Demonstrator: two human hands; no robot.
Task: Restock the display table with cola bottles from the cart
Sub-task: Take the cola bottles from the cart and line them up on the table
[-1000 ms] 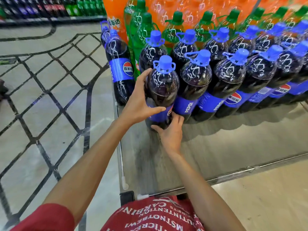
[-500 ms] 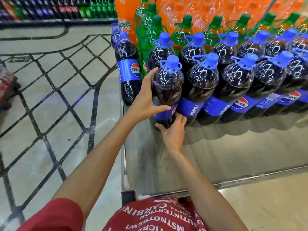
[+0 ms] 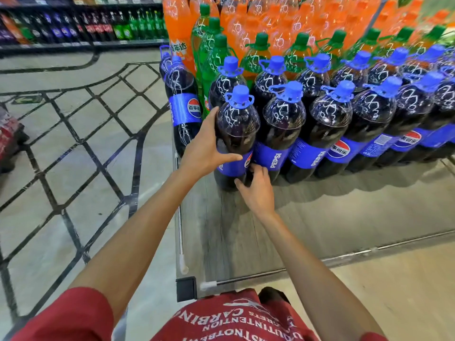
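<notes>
We judge this the placing step: the Pepsi bottle (image 3: pixel 236 129) stands on the worktop (image 3: pixel 320 217) at the left end of the front row (image 3: pixel 330 134), left hand (image 3: pixel 206 148) grasping its shoulder, right hand (image 3: pixel 256 190) grasping its base; next, square it, then release.

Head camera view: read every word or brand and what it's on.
"PEPSI": blue labels of two front-row dark plastic cola bottles.
"百事可": blue label of nearer left-edge dark cola bottle.
"年达": tall orange plastic bottle.
"CARBIN", upside down: red printed shirt.
Shelf price tags: too blurred.
</notes>
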